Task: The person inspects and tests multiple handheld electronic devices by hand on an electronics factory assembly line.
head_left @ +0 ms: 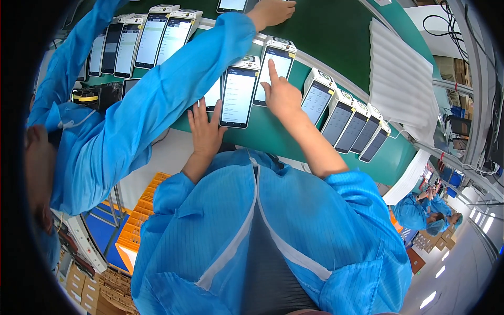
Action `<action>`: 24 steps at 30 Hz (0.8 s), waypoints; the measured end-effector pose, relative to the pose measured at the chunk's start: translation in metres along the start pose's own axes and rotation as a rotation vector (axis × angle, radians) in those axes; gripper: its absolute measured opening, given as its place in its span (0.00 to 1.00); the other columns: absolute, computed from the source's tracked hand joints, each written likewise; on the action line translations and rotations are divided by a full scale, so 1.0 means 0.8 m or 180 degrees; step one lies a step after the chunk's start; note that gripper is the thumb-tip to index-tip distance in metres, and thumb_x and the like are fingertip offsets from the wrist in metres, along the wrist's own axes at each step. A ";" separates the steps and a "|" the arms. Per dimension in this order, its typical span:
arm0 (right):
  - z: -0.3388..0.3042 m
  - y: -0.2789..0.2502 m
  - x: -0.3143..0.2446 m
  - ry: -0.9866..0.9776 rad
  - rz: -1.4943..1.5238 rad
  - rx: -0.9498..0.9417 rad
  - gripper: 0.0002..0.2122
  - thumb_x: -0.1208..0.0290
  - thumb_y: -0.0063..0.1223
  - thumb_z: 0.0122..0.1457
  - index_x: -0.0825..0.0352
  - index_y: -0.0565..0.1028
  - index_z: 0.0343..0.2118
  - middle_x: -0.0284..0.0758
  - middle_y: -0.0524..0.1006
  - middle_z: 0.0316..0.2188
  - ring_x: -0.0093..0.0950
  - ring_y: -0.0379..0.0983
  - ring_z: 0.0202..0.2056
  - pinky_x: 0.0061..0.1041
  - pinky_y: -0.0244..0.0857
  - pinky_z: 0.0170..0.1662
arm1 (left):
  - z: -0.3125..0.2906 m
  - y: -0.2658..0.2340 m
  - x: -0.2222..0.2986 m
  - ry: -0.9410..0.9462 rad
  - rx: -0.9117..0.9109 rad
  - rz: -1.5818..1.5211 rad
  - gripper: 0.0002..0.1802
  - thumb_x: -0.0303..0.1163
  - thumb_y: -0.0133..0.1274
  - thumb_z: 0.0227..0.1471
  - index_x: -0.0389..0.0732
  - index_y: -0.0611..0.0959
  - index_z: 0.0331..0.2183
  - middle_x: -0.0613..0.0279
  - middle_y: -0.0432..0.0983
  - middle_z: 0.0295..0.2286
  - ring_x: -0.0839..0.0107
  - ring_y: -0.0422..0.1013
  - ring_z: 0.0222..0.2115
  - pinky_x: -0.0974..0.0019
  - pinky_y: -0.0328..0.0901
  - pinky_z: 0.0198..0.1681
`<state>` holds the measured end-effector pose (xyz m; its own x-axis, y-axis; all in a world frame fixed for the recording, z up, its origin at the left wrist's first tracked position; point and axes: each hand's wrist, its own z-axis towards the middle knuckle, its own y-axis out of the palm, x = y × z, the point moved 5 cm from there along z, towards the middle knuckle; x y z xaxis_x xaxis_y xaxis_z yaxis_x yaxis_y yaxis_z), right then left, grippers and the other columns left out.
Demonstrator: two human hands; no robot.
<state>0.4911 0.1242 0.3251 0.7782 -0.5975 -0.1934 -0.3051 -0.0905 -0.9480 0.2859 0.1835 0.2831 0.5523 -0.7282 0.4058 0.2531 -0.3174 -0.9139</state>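
Observation:
On the green worktop, my right hand (285, 98) points with its index finger onto the lit screen of a white payment terminal (276, 71). Its thumb stands out to the side, the other fingers are curled, and nothing is held. My left hand (203, 131) lies with fingers spread at the lower left edge of a nearer terminal (239, 97), whose screen shows a white list. Behind that hand, another lit terminal (212, 95) is partly covered by the nearer one and a co-worker's sleeve.
A co-worker's blue sleeve (173, 79) reaches across from the left, the hand (271, 13) over the dark green belt (325, 31). Several terminals (336, 123) stand to the right, others (152, 39) at the far left. White foam sheet (399, 79) lies far right; an orange crate (142, 220) stands below left.

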 end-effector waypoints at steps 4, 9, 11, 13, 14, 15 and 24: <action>-0.010 -0.012 0.001 0.0195 0.0297 0.0230 0.31 0.61 0.46 0.56 0.66 0.49 0.59 0.43 0.73 0.23 0.39 0.72 0.22 0.35 0.66 0.23 | -0.003 0.004 -0.004 0.0035 0.0036 0.0033 0.48 0.36 0.63 0.34 0.48 0.58 0.57 0.40 0.39 0.57 0.42 0.39 0.58 0.40 0.40 0.56; -0.027 -0.010 0.011 0.0267 0.0461 0.0306 0.34 0.62 0.48 0.55 0.68 0.45 0.60 0.45 0.74 0.27 0.40 0.73 0.25 0.35 0.67 0.25 | -0.003 -0.003 -0.001 0.0057 -0.0104 -0.0208 0.52 0.40 0.64 0.32 0.47 0.56 0.57 0.40 0.38 0.57 0.42 0.37 0.58 0.40 0.39 0.56; -0.033 -0.007 0.015 0.0333 0.0572 0.0259 0.34 0.63 0.48 0.55 0.68 0.44 0.60 0.46 0.74 0.28 0.41 0.73 0.25 0.35 0.67 0.25 | -0.003 -0.001 0.000 0.0049 -0.0172 -0.0136 0.53 0.42 0.64 0.32 0.47 0.54 0.58 0.40 0.37 0.58 0.42 0.36 0.58 0.41 0.37 0.57; -0.040 -0.004 0.019 0.0392 0.0684 0.0228 0.35 0.63 0.48 0.55 0.68 0.44 0.60 0.46 0.75 0.29 0.41 0.73 0.26 0.34 0.67 0.25 | -0.005 -0.001 0.002 0.0050 -0.0182 -0.0126 0.53 0.42 0.64 0.32 0.47 0.54 0.58 0.40 0.36 0.58 0.41 0.36 0.58 0.41 0.37 0.57; -0.043 -0.004 0.021 0.0388 0.0725 0.0327 0.35 0.64 0.49 0.54 0.68 0.44 0.60 0.46 0.74 0.29 0.41 0.73 0.25 0.35 0.67 0.25 | -0.005 0.000 0.002 0.0044 -0.0192 -0.0121 0.53 0.42 0.64 0.32 0.47 0.54 0.58 0.41 0.36 0.58 0.41 0.35 0.58 0.41 0.37 0.57; -0.045 -0.005 0.023 0.0383 0.0765 0.0423 0.35 0.64 0.49 0.54 0.68 0.44 0.60 0.46 0.74 0.28 0.41 0.73 0.25 0.35 0.66 0.25 | -0.006 0.001 0.003 0.0048 -0.0195 -0.0117 0.53 0.42 0.64 0.32 0.47 0.54 0.58 0.41 0.36 0.58 0.41 0.35 0.58 0.41 0.37 0.57; -0.049 -0.012 0.038 0.0496 0.0832 0.0676 0.35 0.66 0.51 0.53 0.68 0.45 0.60 0.44 0.71 0.28 0.39 0.72 0.26 0.35 0.66 0.27 | -0.006 0.003 0.004 0.0019 -0.0096 -0.0224 0.50 0.40 0.64 0.33 0.50 0.57 0.57 0.41 0.37 0.58 0.43 0.35 0.59 0.42 0.35 0.58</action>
<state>0.4963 0.0757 0.3381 0.5911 -0.6943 -0.4106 -0.3491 0.2388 -0.9062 0.2848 0.1776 0.2824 0.5293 -0.7070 0.4691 0.2669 -0.3860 -0.8830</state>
